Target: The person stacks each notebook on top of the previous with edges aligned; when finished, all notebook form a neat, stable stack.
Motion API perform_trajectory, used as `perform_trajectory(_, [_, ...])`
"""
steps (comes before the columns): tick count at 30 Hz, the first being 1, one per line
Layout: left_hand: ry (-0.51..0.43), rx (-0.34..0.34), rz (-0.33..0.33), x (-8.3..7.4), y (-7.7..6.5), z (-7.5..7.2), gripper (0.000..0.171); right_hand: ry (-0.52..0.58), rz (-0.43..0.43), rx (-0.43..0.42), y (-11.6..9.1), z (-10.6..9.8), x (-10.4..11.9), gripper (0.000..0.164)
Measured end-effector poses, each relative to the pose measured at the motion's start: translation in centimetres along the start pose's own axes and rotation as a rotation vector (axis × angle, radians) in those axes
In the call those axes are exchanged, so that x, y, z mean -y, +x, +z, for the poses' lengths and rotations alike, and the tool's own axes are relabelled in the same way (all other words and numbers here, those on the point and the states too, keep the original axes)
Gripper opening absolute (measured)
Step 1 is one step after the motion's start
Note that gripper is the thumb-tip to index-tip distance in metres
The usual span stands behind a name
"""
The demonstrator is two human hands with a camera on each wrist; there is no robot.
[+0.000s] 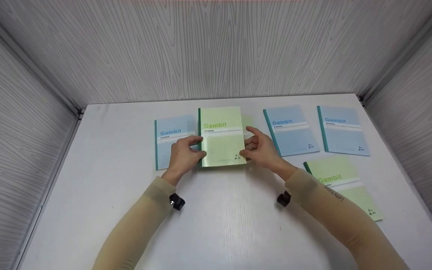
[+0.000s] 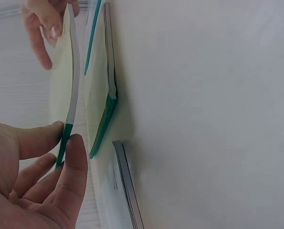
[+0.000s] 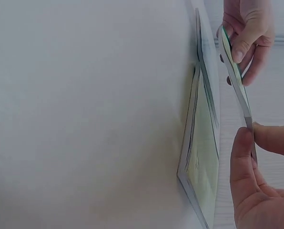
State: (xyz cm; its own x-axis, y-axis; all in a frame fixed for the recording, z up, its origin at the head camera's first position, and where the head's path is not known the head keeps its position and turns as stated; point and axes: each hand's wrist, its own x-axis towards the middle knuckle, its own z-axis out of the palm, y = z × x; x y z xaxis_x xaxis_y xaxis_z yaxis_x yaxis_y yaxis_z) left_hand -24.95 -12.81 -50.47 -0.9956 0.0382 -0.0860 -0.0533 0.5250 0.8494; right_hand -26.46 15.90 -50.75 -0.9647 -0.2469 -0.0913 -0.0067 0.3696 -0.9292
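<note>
Both hands hold a green notebook (image 1: 221, 140) with a dark green spine, raised above the table with its cover facing up. My left hand (image 1: 184, 154) pinches the spine edge between thumb and fingers, and the wrist view shows that grip (image 2: 42, 171) closely. On the opposite edge, near the lower corner, my right hand (image 1: 263, 150) pinches it with the thumb on top. Behind the held notebook lies another green notebook (image 2: 100, 81), mostly covered in the head view. A blue notebook (image 1: 163, 150) rests to the left, partly behind the left hand.
Two blue notebooks (image 1: 291, 129), (image 1: 345, 131) lie side by side at the table's back right. A further green notebook (image 1: 345, 172) lies nearer, partly hidden by the right forearm. Wood-grain panels (image 1: 216, 48) enclose the white table (image 1: 231, 225) at the back and sides.
</note>
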Motion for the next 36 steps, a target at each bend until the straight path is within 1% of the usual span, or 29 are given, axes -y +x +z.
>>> perform_trajectory(2, [0.027, -0.003, 0.005, -0.4, 0.5, 0.6, 0.052, -0.002, 0.019, -0.011, 0.1, -0.4, -0.4, 0.085])
perform_trajectory(5, [0.052, -0.006, -0.014, -0.9, 1.2, 1.4, 0.052, -0.014, 0.056, -0.016, 0.3, -0.7, -0.8, 0.076])
perform_trajectory(8, [0.083, -0.005, -0.023, -1.3, 1.7, 2.1, 0.051, -0.021, 0.095, -0.025, 0.3, -1.0, -1.0, 0.071])
perform_trajectory(14, [0.209, 0.009, -0.001, -1.5, 2.5, 3.2, 0.047, -0.061, 0.120, -0.059, 0.3, -1.1, -1.6, 0.066])
perform_trajectory(16, [0.256, 0.013, 0.001, -1.5, 2.7, 3.4, 0.046, -0.088, 0.124, -0.062, 0.3, -1.0, -1.7, 0.064])
perform_trajectory(19, [0.295, 0.015, 0.006, -1.4, 2.8, 3.7, 0.044, -0.138, 0.139, -0.069, 0.3, -0.8, -2.0, 0.064])
perform_trajectory(23, [0.288, 0.002, 0.016, -1.2, 2.7, 4.0, 0.042, -0.204, 0.140, -0.086, 0.0, -0.5, -2.2, 0.065])
perform_trajectory(26, [0.277, -0.010, 0.006, -1.0, 2.6, 4.1, 0.039, -0.246, 0.107, -0.095, -0.2, -0.3, -2.4, 0.064])
perform_trajectory(31, [0.239, -0.029, -0.011, -0.9, 2.3, 4.2, 0.037, -0.267, 0.061, -0.101, -0.3, -0.1, -2.6, 0.062])
perform_trajectory(33, [0.223, -0.039, 0.001, -0.8, 2.2, 4.2, 0.036, -0.276, 0.052, -0.097, -0.3, -0.1, -2.6, 0.061])
perform_trajectory(34, [0.214, -0.048, 0.023, 0.1, 2.6, 4.4, 0.034, -0.282, 0.048, -0.095, -0.3, -0.1, -2.7, 0.060])
perform_trajectory(36, [0.200, -0.058, 0.041, 0.2, 2.6, 4.3, 0.033, -0.293, 0.043, -0.094, -0.3, 0.0, -2.7, 0.059])
